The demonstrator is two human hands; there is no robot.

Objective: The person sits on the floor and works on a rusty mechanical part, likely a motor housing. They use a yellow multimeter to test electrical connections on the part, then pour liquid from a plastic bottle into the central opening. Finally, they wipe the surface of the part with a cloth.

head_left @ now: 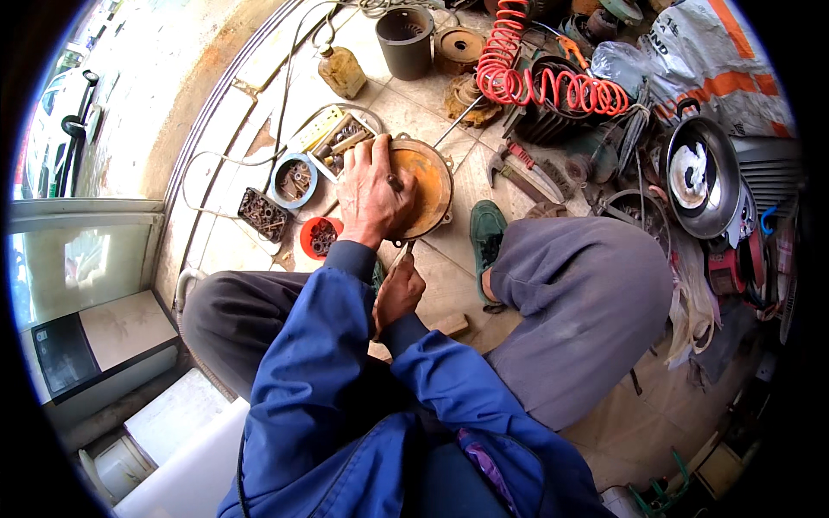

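My left hand [373, 190] grips a rusty round metal plate [432, 200] with lugs on its rim, fingers over its left side beside a dark central stub. Below the plate, my right hand [397, 289] is closed round a metal tool [406, 250] that points up to the plate's lower edge; the tool's kind is hard to tell. Left of the plate are a yellow tray [321, 129] of small parts, a blue round tin [294, 179], a black box of hardware [264, 213] and a red bowl of small parts [321, 235].
A bottle [344, 76], dark cylinder [404, 45], red coiled hose [509, 78] and hammer [522, 160] lie ahead. At right are a steel pan [708, 164] and sacks [708, 69]. My legs flank the work on the tiled floor [445, 255].
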